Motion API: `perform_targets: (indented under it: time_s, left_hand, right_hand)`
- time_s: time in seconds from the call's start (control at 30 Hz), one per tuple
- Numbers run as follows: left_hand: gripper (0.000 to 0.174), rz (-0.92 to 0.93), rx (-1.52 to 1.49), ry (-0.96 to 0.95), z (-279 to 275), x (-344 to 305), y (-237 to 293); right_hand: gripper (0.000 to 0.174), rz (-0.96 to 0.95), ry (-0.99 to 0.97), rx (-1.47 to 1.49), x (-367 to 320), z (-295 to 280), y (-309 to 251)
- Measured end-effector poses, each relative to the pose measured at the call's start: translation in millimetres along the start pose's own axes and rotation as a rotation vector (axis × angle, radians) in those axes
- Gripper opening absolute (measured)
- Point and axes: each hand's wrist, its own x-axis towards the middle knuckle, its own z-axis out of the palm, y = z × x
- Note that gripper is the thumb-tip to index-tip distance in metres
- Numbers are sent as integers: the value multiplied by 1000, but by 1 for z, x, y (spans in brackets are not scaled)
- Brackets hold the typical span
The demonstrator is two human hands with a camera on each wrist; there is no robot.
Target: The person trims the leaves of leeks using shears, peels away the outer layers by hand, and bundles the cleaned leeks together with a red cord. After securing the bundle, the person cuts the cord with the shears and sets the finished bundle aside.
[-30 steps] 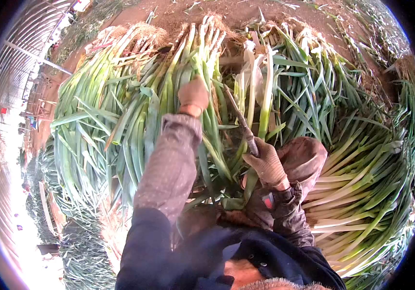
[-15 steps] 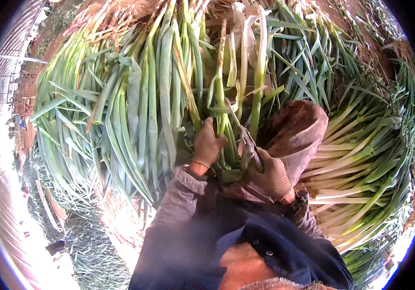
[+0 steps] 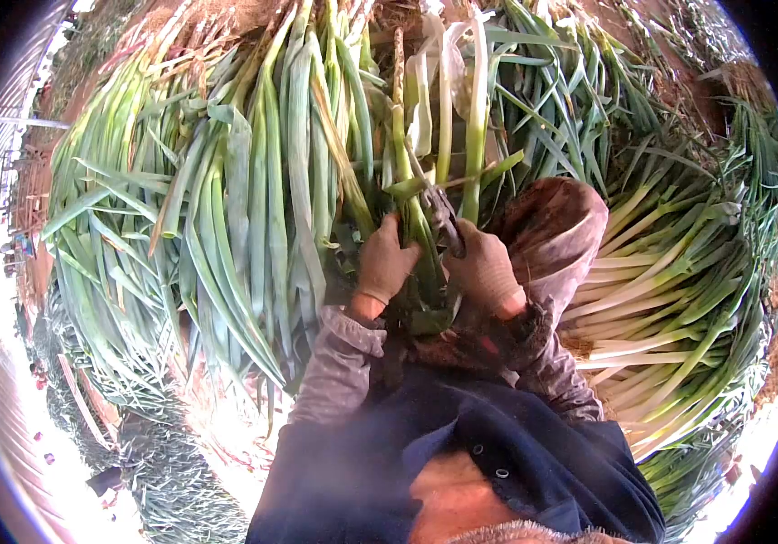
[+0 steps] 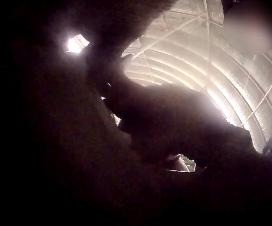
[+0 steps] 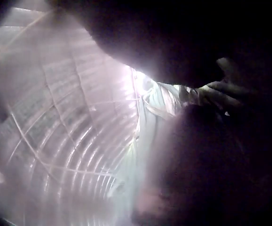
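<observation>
- A gloved left hand (image 3: 384,263), near the centre of the scene, has its grip wrapped round a long green onion stalk (image 3: 400,127) that runs from the person's lap up toward the far heap.
- The gloved right hand (image 3: 484,267), just beside it on the right, has its grip curled on the handle of a dark blade (image 3: 443,213). The blade points up and left and lies against the stalk just above the left hand.
- Both wrist views are mostly shadow under the arched greenhouse roof (image 4: 183,61) and show nothing of either grip.
- A large heap of leafy onions (image 3: 226,181) fills the left and far side, green tops hanging toward the near left and rooty ends far off.
- A stack of white-shanked onions (image 3: 670,299) lies at the right, beside the person's brown-clad knee (image 3: 556,227), looking cleaner than those in the heap.
- Judging by the two piles, the work looks well begun but far from over: the clean stack is sizeable, yet the leafy heap is the bigger of the two.
- The stalk in hand appears to be mid-trim, with its outer leaves on and no cut visible.
</observation>
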Motion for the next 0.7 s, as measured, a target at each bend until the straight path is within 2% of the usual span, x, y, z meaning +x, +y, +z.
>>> perform_targets:
  time_s: [0.17, 0.33, 0.53, 0.7]
  left_hand:
    - [53, -43, 15, -52, 0, 2, -4]
    - [55, -33, -51, -70, 0, 3, 1]
    - [52, -91, 21, -94, 0, 2, 5]
    - [49, 3, -75, -42, 2, 1, 9]
  right_hand:
    - [32, -107, 84, -28, 45, 6, 2]
    - [38, -46, 78, -111, 94, 12, 8]
    - [33, 3, 77, -93, 131, 11, 2]
    - [36, 12, 102, -120, 173, 9, 5]
